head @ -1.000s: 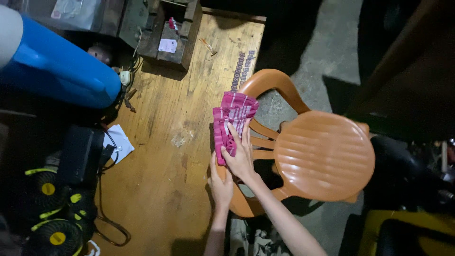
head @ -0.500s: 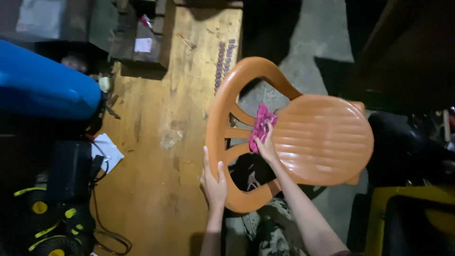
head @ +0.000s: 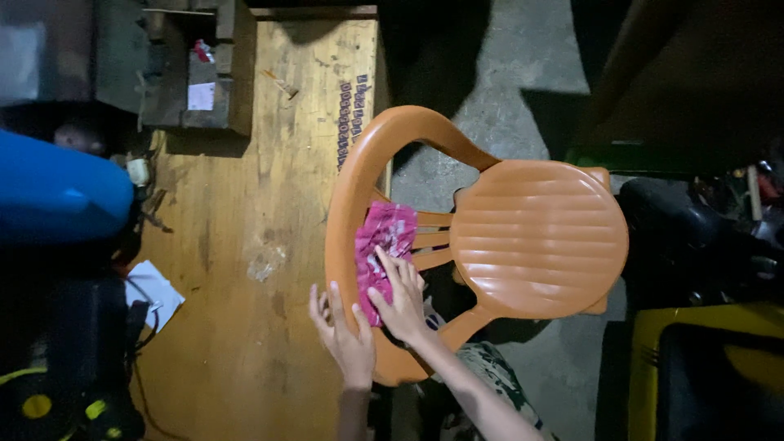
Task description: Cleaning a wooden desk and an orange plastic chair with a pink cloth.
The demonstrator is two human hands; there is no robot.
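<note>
An orange plastic chair [head: 535,237] stands beside a wooden table, its curved backrest [head: 347,196] toward the table. A pink checked cloth [head: 380,245] lies against the backrest slats. My right hand [head: 400,302] presses flat on the cloth's lower part, fingers spread. On the backrest rim just left of it rests my left hand [head: 343,335], fingers extended over the rim.
The wooden table [head: 245,269] fills the left-centre. On it are a dark wooden block holder [head: 196,73], a white paper [head: 151,290] and cables. A blue container [head: 57,192] and black-yellow fans [head: 49,400] lie at left. Concrete floor and dark objects are at right.
My right hand has drawn the cloth from the seat-side of the slats back to the backrest, spreading it out. My left hand shifted slightly down the rim. The view moved right.
</note>
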